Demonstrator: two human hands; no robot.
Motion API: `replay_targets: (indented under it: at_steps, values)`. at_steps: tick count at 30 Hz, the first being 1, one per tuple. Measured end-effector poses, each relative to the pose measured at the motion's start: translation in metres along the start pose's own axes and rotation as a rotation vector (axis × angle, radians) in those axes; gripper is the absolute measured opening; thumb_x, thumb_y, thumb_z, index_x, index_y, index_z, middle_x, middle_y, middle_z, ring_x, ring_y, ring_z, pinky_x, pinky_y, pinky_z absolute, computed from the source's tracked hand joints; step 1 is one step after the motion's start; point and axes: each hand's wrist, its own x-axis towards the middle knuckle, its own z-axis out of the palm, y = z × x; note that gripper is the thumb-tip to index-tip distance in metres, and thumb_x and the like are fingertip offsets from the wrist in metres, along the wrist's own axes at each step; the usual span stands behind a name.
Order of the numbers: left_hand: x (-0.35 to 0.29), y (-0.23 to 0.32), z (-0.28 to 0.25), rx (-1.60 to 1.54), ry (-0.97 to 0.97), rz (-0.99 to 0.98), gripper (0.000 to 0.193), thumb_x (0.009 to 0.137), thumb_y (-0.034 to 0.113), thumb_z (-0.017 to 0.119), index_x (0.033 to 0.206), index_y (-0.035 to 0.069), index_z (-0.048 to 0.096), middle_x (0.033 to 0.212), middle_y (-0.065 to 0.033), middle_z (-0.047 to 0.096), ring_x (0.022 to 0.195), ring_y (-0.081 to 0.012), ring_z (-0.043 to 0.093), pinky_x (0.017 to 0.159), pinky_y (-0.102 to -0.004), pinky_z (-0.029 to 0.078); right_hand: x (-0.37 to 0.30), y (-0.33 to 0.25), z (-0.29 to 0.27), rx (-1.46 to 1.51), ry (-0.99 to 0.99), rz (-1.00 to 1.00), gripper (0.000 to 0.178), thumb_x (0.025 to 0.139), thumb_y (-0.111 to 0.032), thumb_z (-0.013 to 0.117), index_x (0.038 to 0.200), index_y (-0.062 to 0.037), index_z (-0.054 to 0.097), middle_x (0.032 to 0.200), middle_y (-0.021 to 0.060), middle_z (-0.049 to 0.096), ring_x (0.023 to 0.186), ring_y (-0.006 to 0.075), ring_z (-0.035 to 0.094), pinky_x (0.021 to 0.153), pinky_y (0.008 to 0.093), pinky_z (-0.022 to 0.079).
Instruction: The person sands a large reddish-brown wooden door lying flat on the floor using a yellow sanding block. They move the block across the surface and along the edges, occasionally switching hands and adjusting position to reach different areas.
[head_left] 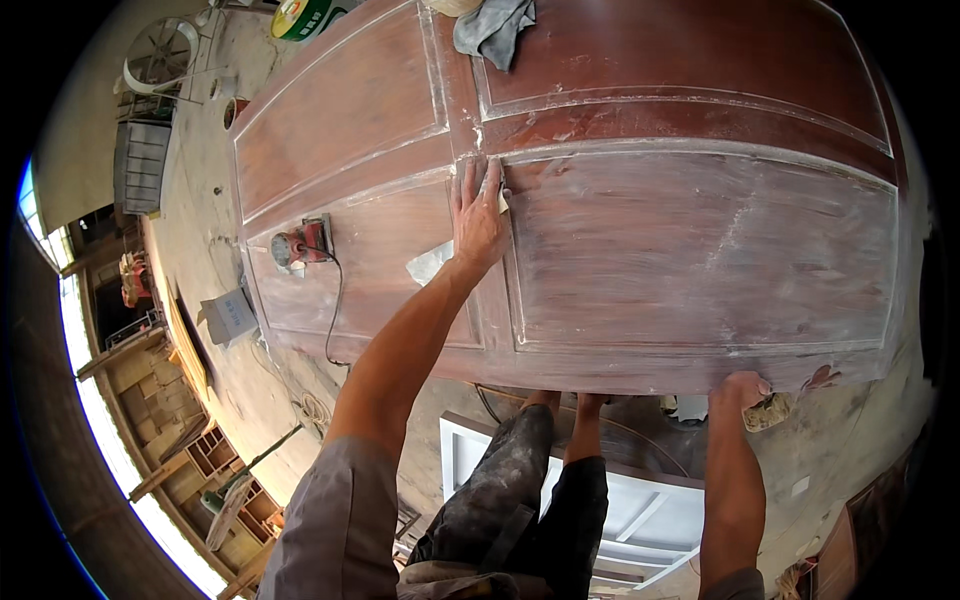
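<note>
A large reddish-brown panelled wooden door (700, 250), streaked with whitish dust, lies flat in front of me. My left hand (482, 222) presses on its middle rail, fingers stretched forward over what looks like a folded piece of sandpaper (503, 201). Only the pale edge of that piece shows beside the fingers. At the door's near edge, toward the right, my right hand (742, 388) is closed around the rim; its fingertips are hidden. A loose whitish sheet (430, 263) rests on the panel left of my left wrist.
A red-and-black power sander (303, 244) sits on the left panel, its cord trailing over the near edge. A grey cloth (494, 30) lies at the far side. Below stands a white panelled frame (640, 520) by my legs. A cardboard box (228, 316) and a bucket (300, 18) are on the floor.
</note>
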Motion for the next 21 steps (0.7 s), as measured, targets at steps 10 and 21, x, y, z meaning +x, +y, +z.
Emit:
replay_targets:
  at_steps: [10,21]
  values:
    - [-0.217,0.053,0.029,-0.088,-0.214,-0.103,0.081,0.091,-0.003,0.053,0.166,0.002,0.023,0.172,-0.0131,0.029,0.160,-0.0440,0.017,0.128,-0.0619,0.011,0.084,0.041,0.027,-0.094,0.131,-0.177,0.051,0.106,-0.036,0.035,0.114,-0.0027,0.073,0.125,0.0209,0.072,0.110,0.0415,0.070,0.092,0.0507,0.056]
    - [-0.266,0.074,0.009,-0.077,-0.378,-0.137,0.087,0.085,-0.010,0.053,0.165,0.002,0.023,0.172,-0.0153,0.028,0.161,-0.0411,0.014,0.129,-0.0621,0.010,0.022,0.010,0.008,0.002,0.040,-0.038,0.065,0.107,-0.041,0.022,0.131,0.0031,0.064,0.135,0.0269,0.066,0.117,0.0475,0.065,0.100,0.0572,0.053]
